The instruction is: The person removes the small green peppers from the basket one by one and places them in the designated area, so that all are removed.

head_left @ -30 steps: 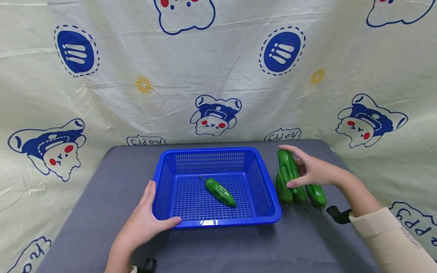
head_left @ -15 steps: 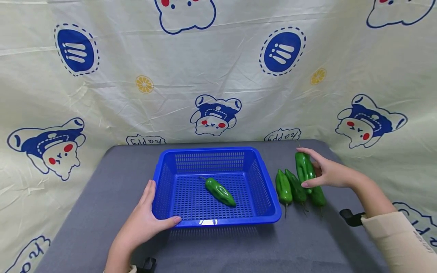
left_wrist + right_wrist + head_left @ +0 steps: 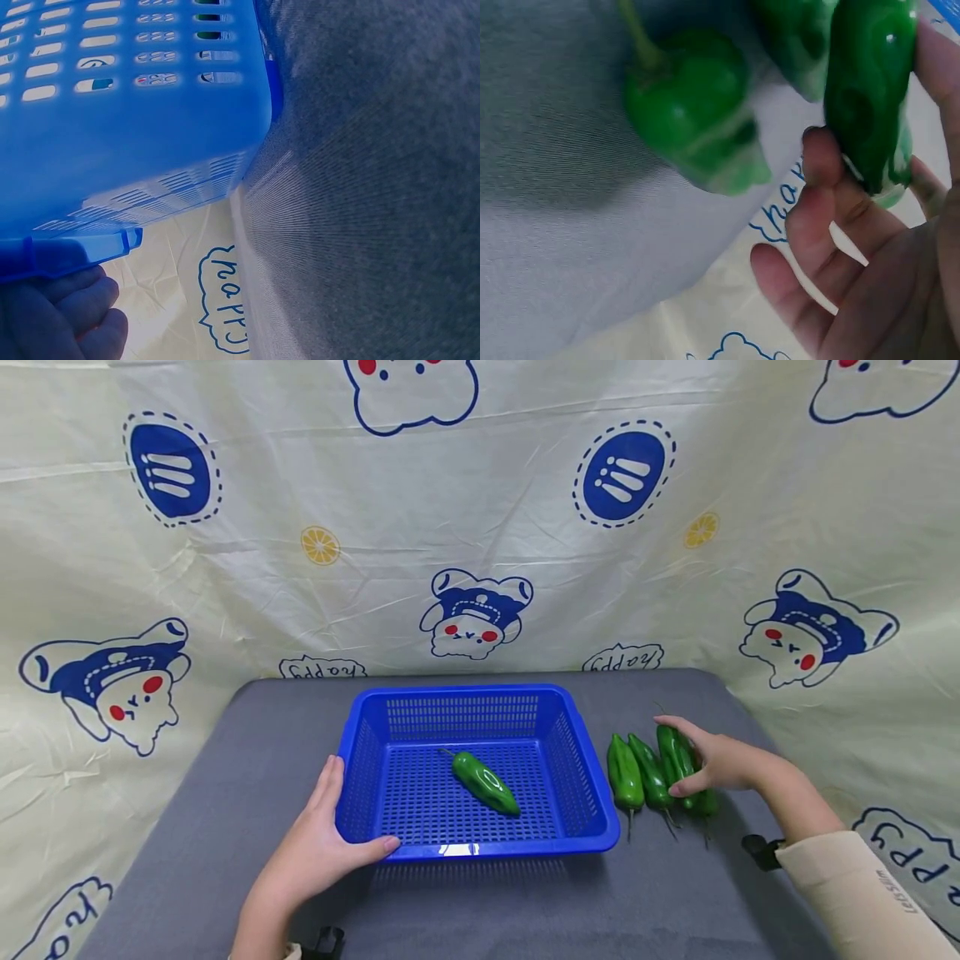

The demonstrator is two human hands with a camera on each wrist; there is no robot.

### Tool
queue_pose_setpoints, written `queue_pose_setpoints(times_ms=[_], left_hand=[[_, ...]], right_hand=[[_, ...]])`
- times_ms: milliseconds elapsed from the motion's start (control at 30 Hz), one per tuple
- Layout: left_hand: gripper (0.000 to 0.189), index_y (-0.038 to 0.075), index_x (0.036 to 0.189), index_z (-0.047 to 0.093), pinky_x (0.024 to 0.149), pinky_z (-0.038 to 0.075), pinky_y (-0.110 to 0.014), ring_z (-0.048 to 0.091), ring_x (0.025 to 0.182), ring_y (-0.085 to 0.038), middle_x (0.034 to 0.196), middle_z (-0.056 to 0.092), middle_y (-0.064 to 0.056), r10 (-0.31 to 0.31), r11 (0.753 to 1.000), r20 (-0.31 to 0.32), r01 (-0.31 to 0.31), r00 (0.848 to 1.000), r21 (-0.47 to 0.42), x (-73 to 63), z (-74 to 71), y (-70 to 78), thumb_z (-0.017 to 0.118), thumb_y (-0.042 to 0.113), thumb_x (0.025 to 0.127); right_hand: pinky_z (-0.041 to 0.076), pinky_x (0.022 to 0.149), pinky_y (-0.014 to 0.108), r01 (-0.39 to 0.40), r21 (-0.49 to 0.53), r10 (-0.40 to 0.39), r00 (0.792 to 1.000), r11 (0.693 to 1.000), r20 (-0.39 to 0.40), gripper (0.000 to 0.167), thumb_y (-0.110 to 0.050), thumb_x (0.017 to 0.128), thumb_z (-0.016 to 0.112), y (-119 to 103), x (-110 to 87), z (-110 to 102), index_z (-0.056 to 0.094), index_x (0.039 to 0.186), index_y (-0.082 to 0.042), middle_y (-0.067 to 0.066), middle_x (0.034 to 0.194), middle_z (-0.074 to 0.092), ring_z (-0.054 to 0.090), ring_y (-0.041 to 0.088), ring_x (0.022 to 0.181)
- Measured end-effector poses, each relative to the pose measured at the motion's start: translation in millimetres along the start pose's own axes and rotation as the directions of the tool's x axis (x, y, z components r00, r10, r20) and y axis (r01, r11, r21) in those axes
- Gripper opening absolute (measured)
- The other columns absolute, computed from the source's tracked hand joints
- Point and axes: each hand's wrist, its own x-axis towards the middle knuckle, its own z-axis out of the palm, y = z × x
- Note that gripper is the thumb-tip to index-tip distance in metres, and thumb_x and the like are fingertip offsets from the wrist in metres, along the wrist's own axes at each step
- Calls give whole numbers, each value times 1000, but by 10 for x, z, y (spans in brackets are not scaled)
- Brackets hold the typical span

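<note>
A blue plastic basket [image 3: 495,849] stands on the table, and one green pepper [image 3: 486,784] lies inside it. My left hand [image 3: 311,839] grips the basket's front left corner, thumb over the front rim and fingers along the left side. To the right of the basket, my right hand [image 3: 720,762] holds another green pepper [image 3: 870,82] between thumb and fingers, low over the table. Two more green peppers, a left one [image 3: 626,774] and a middle one [image 3: 651,774], lie between it and the basket. A further pepper [image 3: 707,804] is partly hidden beneath my right hand.
The grey table [image 3: 247,777] reaches back to a pale printed curtain [image 3: 480,510], which also hangs at both sides. Grey cloth shows left of the basket and along the front. A black strap piece [image 3: 763,852] sits at my right wrist.
My right hand has carried the held pepper rightward, away from the basket's side, then lowered it beside the other peppers. My left hand and the basket have stayed put.
</note>
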Motion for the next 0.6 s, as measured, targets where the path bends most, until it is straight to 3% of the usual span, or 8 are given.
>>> queue_pose_setpoints(times_ms=[167,333,600], left_hand=[[134,16,160,-7,115,24,-67,8,153,-42,168,-8,-8,-1,1000,-1,1,1000,0,2,2,-1,79,67,70],[134,16,160,-8,115,24,-67,9,153,-42,168,-8,-8,-8,1000,0,8,1000,5,3,0,-3,78,68,70],[134,15,160,-7,115,24,-67,8,153,-42,168,-7,-10,5,1000,-5,-5,1000,-6,-1,3,-2,79,66,70]], right_hand=[[46,91,64,-46,-37,47,998,998,41,120,-44,72,87,11,22,58,9,158,-14,41,140,42,54,49,118],[46,91,62,-51,-57,54,997,997,50,120,-43,70,88,5,22,67,11,157,-12,40,138,43,54,46,115],[44,94,66,-61,-87,67,995,994,75,121,-44,69,89,13,39,100,12,157,-10,41,143,39,49,53,123]])
